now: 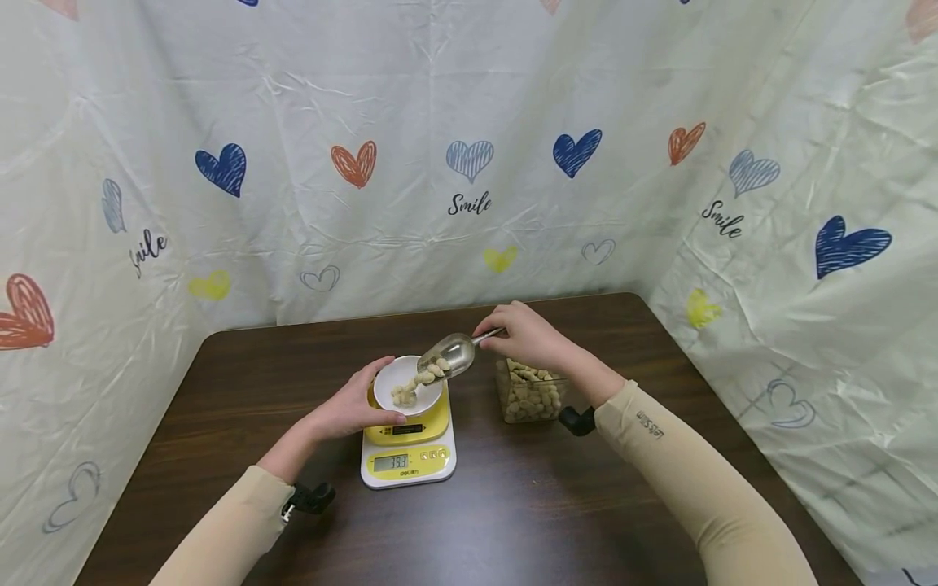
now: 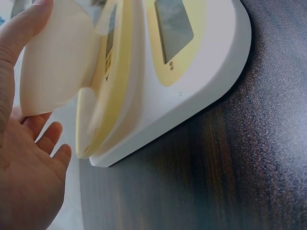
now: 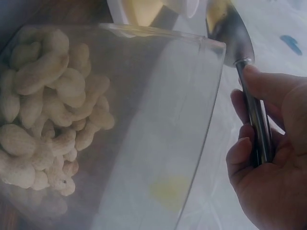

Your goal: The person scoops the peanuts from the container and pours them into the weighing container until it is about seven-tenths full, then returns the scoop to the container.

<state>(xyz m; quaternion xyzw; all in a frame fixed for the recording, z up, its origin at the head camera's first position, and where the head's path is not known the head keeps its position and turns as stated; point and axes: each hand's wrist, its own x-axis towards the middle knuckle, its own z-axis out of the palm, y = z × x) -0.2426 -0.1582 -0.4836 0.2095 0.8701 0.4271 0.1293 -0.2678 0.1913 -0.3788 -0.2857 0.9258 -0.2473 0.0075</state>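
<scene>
A white bowl (image 1: pixel 386 377) sits on the yellow platform of a kitchen scale (image 1: pixel 409 480), with unshelled peanuts (image 1: pixel 403 396) inside it. My left hand (image 1: pixel 352 404) holds the bowl from the left, thumb along its near side and fingers round the far side; the left wrist view shows the thumb on the rim (image 2: pixel 29 28). By its handle, my right hand (image 1: pixel 526 335) grips a metal scoop (image 1: pixel 458 352). The scoop tips down to the left over the bowl, and peanuts lie along its mouth. In the right wrist view, fingers and thumb wrap the scoop's handle (image 3: pixel 256 122).
A clear plastic box (image 1: pixel 513 411) of peanuts stands right of the scale, below my right forearm. The scale's display (image 1: pixel 391 462) is lit with digits. All stand on a dark wooden table (image 1: pixel 528 505), with a heart-printed cloth (image 1: pixel 410 268) hanging behind it.
</scene>
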